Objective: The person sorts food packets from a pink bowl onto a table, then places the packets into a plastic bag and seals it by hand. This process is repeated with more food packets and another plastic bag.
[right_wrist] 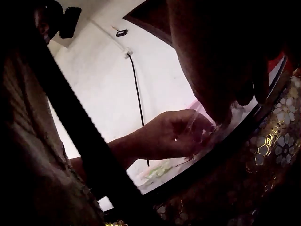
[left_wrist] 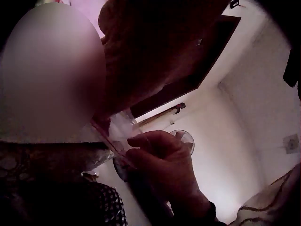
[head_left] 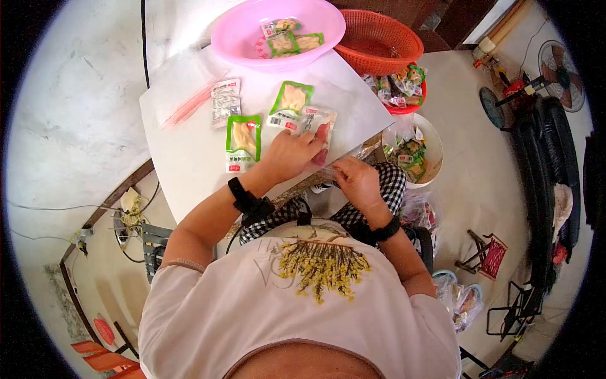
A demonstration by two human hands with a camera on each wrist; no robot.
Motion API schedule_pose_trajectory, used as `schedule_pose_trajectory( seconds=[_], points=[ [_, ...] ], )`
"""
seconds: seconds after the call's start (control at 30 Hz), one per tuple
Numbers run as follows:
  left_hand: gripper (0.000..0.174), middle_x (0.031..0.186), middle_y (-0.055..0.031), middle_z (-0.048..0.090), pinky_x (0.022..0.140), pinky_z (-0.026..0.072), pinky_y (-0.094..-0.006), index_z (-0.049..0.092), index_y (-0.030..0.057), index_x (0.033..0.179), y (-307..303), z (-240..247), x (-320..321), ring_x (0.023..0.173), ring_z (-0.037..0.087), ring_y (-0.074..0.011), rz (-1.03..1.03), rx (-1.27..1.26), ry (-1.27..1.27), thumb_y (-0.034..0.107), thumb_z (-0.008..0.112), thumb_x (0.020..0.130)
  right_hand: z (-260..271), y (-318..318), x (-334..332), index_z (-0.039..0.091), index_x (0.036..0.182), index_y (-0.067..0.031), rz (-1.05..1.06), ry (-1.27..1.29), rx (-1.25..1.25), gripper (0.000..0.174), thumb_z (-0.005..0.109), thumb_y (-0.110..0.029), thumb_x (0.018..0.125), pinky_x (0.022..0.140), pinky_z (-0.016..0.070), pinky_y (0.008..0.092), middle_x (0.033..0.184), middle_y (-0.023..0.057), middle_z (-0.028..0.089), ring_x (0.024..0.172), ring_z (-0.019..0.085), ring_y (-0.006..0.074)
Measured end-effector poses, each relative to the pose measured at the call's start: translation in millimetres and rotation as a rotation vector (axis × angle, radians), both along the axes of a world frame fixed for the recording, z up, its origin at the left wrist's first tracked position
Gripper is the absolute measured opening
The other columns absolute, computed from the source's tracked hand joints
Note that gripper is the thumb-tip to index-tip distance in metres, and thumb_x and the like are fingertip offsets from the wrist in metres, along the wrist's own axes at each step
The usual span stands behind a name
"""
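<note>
A clear plastic packet with red and white print (head_left: 322, 128) lies at the table's near right edge. My left hand (head_left: 287, 156) grips its left side, the fingers bent over it. At the packet's lower end, my right hand (head_left: 360, 183) pinches the clear plastic (head_left: 326, 170); the left wrist view shows that right hand (left_wrist: 162, 153) with thumb and fingers on the plastic edge. In the right wrist view the left hand (right_wrist: 176, 134) is curled at the plastic. Two green-edged packets (head_left: 243, 140) (head_left: 291, 101) lie beside my left hand, and a white printed packet (head_left: 226, 101) lies behind them.
A pink basin (head_left: 233, 38) with several packets stands at the table's back, beside an orange basket (head_left: 379, 47). Thin red-striped plastic (head_left: 189, 108) lies at the left. Right of the table are a red container of packets (head_left: 413, 108) and a white bucket (head_left: 433, 151).
</note>
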State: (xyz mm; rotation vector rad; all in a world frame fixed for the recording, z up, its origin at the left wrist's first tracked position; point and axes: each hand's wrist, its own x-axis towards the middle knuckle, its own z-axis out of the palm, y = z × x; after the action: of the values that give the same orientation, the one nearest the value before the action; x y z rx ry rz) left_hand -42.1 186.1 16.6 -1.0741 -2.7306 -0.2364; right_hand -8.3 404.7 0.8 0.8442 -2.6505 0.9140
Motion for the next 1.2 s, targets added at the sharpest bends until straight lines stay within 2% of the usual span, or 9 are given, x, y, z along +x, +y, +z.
schedule_pose_trajectory(
  seconds=[0.27, 0.37, 0.57, 0.7, 0.87, 0.93, 1.0, 1.1, 1.2],
  points=[
    [0.02, 0.083, -0.0067, 0.057, 0.049, 0.0494, -0.0351, 0.058, 0.0069, 0.1, 15.4, 3.2, -9.5, 0.065, 0.062, -0.0233, 0.072, 0.025, 0.269, 0.014, 0.055, 0.081, -1.4, -4.2, 2.0, 0.063, 0.093, -0.006, -0.017, -0.057, -0.039, 0.019, 0.066, -0.007, 0.074, 0.064, 0.0514, 0.0406, 0.083, 0.0119, 0.062, 0.076, 0.063, 0.0333],
    [0.02, 0.089, -0.0076, 0.057, 0.05, 0.0502, -0.0353, 0.057, 0.007, 0.099, 21.7, -18.2, -27.3, 0.068, 0.063, -0.0225, 0.163, -0.068, 0.248, 0.014, 0.057, 0.079, -2.5, -4.9, 1.0, 0.064, 0.095, -0.0053, -0.021, -0.081, -0.058, 0.02, 0.066, -0.007, 0.075, 0.066, 0.0519, 0.0403, 0.085, 0.0127, 0.063, 0.078, 0.063, 0.0336],
    [0.016, 0.086, -0.0096, 0.057, 0.051, 0.0511, -0.0373, 0.058, 0.0065, 0.092, 29.3, -11.1, -46.3, 0.074, 0.063, -0.0253, 0.09, 0.124, 0.408, 0.015, 0.057, 0.079, 5.1, -4.5, -0.8, 0.065, 0.094, -0.0041, -0.052, -0.052, -0.096, 0.019, 0.066, -0.007, 0.075, 0.07, 0.0532, 0.0394, 0.09, 0.0145, 0.066, 0.079, 0.064, 0.0332],
    [0.016, 0.087, -0.0122, 0.059, 0.054, 0.0529, -0.0418, 0.06, 0.0059, 0.093, 30.5, -16.6, -46.8, 0.074, 0.065, -0.03, 0.25, 0.138, 0.088, 0.014, 0.056, 0.08, 27.7, 6.8, -12.5, 0.067, 0.092, -0.0029, -0.087, -0.08, -0.083, 0.018, 0.065, -0.003, 0.075, 0.07, 0.0534, 0.038, 0.087, 0.015, 0.067, 0.077, 0.065, 0.0319],
    [0.017, 0.086, -0.0158, 0.062, 0.057, 0.0548, -0.0417, 0.063, 0.0058, 0.095, 6.6, 34.5, -33.3, 0.075, 0.067, -0.0333, 0.22, 0.167, 0.102, 0.012, 0.055, 0.081, 112.5, 4.1, -35.8, 0.067, 0.091, -0.0009, -0.004, -0.008, -0.097, 0.017, 0.061, 0.002, 0.076, 0.058, 0.0463, 0.031, 0.073, 0.0119, 0.063, 0.06, 0.058, 0.0199],
    [0.017, 0.083, -0.0158, 0.064, 0.066, 0.0544, -0.0435, 0.064, 0.0049, 0.094, -11.3, 83.2, -21.1, 0.08, 0.067, -0.0335, 0.274, 0.136, 0.036, 0.013, 0.057, 0.08, 151.9, -7.1, -43.5, 0.067, 0.09, -0.001, 0.028, 0.048, -0.073, 0.014, 0.062, 0.001, 0.077, 0.052, 0.0399, 0.0265, 0.062, 0.005, 0.057, 0.054, 0.049, 0.0099],
    [0.018, 0.082, -0.0163, 0.065, 0.07, 0.0529, -0.0445, 0.063, 0.0043, 0.092, -33.4, 112.7, -14.7, 0.081, 0.066, -0.0342, 0.297, 0.185, -0.013, 0.016, 0.06, 0.078, 182.3, -19.9, -57.1, 0.068, 0.089, -0.0019, 0.091, -0.135, -0.137, 0.011, 0.064, 0.0, 0.078, 0.049, 0.0367, 0.0238, 0.058, -0.0019, 0.051, 0.053, 0.045, 0.0049],
    [0.02, 0.081, -0.0175, 0.065, 0.07, 0.0506, -0.0442, 0.064, 0.0033, 0.09, -73.8, 175.7, 12.4, 0.081, 0.065, -0.0351, 0.295, 0.21, -0.096, 0.016, 0.064, 0.075, 226.3, -50.8, -70.2, 0.068, 0.088, -0.0022, 0.237, -0.347, -0.188, 0.01, 0.065, -0.004, 0.079, 0.05, 0.0372, 0.0218, 0.061, -0.0049, 0.052, 0.055, 0.047, 0.0028],
    [0.019, 0.08, -0.0186, 0.064, 0.068, 0.0495, -0.0425, 0.064, 0.0025, 0.088, -115.3, 202.1, 37.5, 0.079, 0.064, -0.0358, 0.301, 0.17, -0.114, 0.014, 0.065, 0.073, 253.3, -93.9, -72.5, 0.067, 0.088, -0.0006, 0.376, -0.279, -0.048, 0.011, 0.065, -0.007, 0.079, 0.052, 0.0399, 0.0217, 0.063, -0.0031, 0.057, 0.057, 0.051, 0.0039]
  ],
)
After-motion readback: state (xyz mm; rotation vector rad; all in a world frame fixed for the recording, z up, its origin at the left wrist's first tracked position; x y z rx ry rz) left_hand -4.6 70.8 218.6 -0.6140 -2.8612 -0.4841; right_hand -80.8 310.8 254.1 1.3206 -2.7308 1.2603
